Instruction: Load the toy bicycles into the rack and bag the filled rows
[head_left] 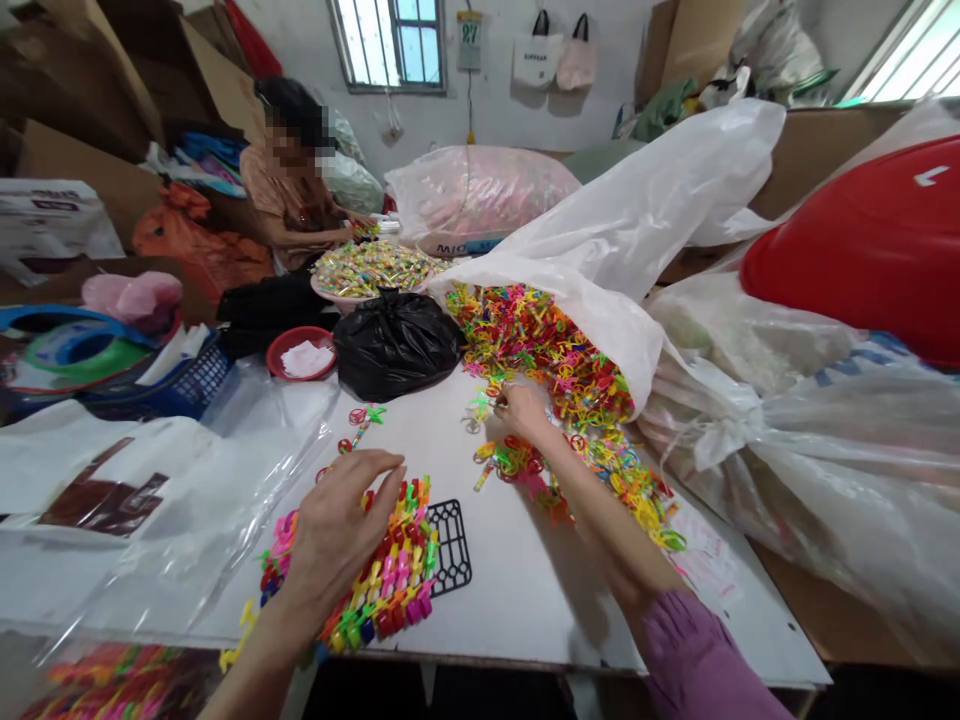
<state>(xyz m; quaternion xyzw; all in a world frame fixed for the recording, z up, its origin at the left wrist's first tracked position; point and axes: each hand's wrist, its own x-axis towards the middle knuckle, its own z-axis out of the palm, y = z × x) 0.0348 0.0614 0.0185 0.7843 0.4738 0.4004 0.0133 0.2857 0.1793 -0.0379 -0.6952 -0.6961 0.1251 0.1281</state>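
Observation:
My left hand (341, 515) is spread low over rows of small bright plastic pieces (401, 565), in pink, yellow, red and green, and hides part of them. Its thumb stands apart from the fingers. A black plastic grid (450, 545) shows at the right side of these rows. My right hand (523, 410) reaches forward to the edge of a loose heap of colourful plastic pieces (540, 340) that spills from a white sack (630, 340). Its fingertips are pinched beside a small green and yellow plastic piece (480, 403); the grip itself is partly hidden.
A black plastic bag (397, 345) and a red bowl (301, 355) stand behind my left hand. Another person (292, 190) sits at the far left by a heaped basin (375, 270). Large translucent bags (810, 440) crowd the right; a blue basket (195, 380) is at left.

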